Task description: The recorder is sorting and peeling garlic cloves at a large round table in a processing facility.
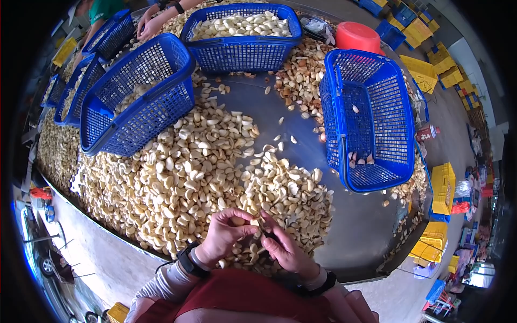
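Just above the near edge of a metal table [351,234], my two hands meet over a heap of peeled garlic cloves [181,177]. Between thumb and fingertips, my left hand [221,234] grips a garlic clove [256,222]; another pale clove sits farther inside its fingers. My right hand [287,247] is closed around a small dark tool [266,233], seemingly a short knife, mostly hidden by the fingers. Its tip end is at the clove. Loose cloves lie beneath and around both hands.
A blue basket [369,121] at right holds several unpeeled cloves. Blue baskets [137,97] [242,52] with cloves stand left and at the back. Brownish cloves [301,76] lie near a red plastic tub [357,37]. A co-worker's hands [151,26] work at the far side.
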